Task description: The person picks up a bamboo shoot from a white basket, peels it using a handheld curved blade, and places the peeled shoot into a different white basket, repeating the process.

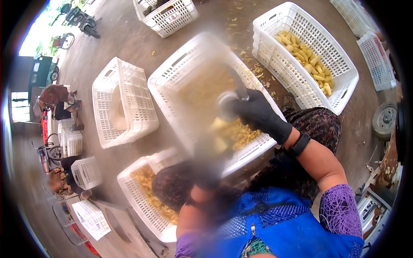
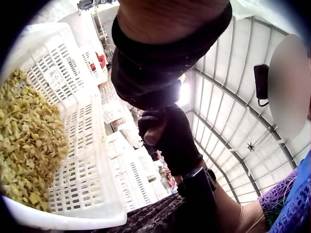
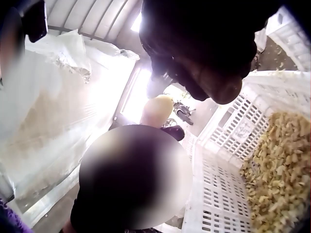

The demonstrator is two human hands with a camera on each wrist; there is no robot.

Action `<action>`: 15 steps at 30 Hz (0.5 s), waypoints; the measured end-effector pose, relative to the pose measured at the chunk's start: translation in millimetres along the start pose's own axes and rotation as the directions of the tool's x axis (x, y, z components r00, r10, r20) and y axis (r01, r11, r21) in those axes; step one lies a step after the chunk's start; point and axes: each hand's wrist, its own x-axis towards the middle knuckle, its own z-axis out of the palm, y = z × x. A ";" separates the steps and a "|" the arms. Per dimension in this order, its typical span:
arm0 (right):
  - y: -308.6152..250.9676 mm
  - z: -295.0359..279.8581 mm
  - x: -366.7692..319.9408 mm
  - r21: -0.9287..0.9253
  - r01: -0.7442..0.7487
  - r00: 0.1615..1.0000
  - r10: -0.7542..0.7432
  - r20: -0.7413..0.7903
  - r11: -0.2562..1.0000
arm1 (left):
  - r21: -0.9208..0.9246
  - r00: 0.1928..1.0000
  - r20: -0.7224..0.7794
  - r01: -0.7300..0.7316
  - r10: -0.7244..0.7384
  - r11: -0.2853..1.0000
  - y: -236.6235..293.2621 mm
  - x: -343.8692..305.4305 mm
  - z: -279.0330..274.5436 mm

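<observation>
My right hand (image 1: 260, 114), in a black glove with a watch at the wrist, is over the middle white crate (image 1: 189, 64). It grips a tool whose brown, rounded handle end (image 2: 154, 135) shows in the left wrist view; its working end is blurred. My left hand (image 1: 208, 161), dark-gloved and blurred in the head view, is close below, over the crate's near side. It holds a pale yellow peeled piece (image 3: 158, 110), seen beyond the fingers in the right wrist view. Yellow peelings (image 1: 247, 135) lie in the crate.
At upper right, another crate (image 1: 266, 26) contains long yellow peeled pieces (image 1: 307, 58). A crate (image 1: 129, 180) of yellow pieces stands by the left knee. Stacked crates (image 1: 137, 77) stand left; one more crate (image 1: 172, 19) is beyond. Scraps litter the floor. Other people (image 1: 56, 101) are at far left.
</observation>
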 end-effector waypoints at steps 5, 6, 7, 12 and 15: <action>20.0 -34.3 37.5 -0.478 0.400 0.839 -0.522 -0.151 0.782 | 0.412 0.923 -0.057 -0.325 0.380 0.851 -18.1 -4.1 -6.5; 15.9 -31.6 32.9 -0.481 0.404 0.841 -0.522 -0.138 0.778 | 0.279 0.959 -0.083 -0.240 0.272 0.930 -20.4 -4.7 -4.8; 14.9 -25.5 22.9 -0.598 0.453 0.812 -0.583 -0.031 0.662 | 0.140 0.983 -0.093 -0.144 0.157 0.980 -21.5 -6.3 -3.6; 23.0 -7.1 -7.2 -0.799 0.568 0.663 -0.685 0.302 0.197 | -0.573 0.995 0.003 0.085 -0.101 0.815 -41.6 1.6 -1.7; 24.4 -3.5 -8.4 -0.819 0.569 0.657 -0.640 0.399 0.073 | -0.305 1.000 -0.022 -0.004 -0.003 0.952 -71.3 2.8 6.1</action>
